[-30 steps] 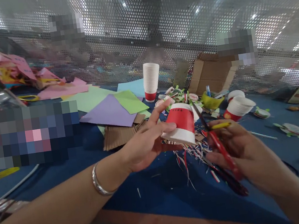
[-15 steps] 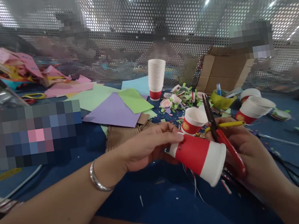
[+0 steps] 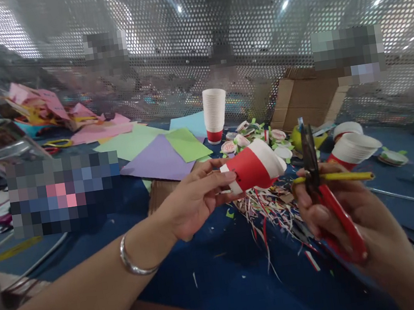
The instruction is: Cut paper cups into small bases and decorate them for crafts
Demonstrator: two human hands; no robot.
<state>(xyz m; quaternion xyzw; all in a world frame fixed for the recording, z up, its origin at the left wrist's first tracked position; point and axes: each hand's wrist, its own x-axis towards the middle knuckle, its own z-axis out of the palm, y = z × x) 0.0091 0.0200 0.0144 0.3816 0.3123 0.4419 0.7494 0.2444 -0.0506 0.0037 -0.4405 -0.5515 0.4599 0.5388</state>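
Note:
My left hand (image 3: 194, 203) grips a red and white paper cup (image 3: 253, 166) by its bottom end, held on its side with the mouth pointing right. A silver bangle sits on that wrist. My right hand (image 3: 338, 213) is closed on red-handled scissors (image 3: 329, 199) with the blades pointing up, and a yellow pencil (image 3: 333, 177) lies across the same fingers. Below the cup lies a pile of thin red and white paper strips (image 3: 272, 207) on the blue table (image 3: 223, 270).
A tall stack of paper cups (image 3: 214, 114) stands behind, with coloured paper sheets (image 3: 160, 154) to its left. More cups (image 3: 352, 147) lie at the right, near cut paper scraps (image 3: 250, 136) and cardboard (image 3: 307, 100). A perforated metal screen backs the table.
My left hand has lifted the cup from low in front of my right hand and turned its mouth to the right. The scissors have moved right and stand more upright.

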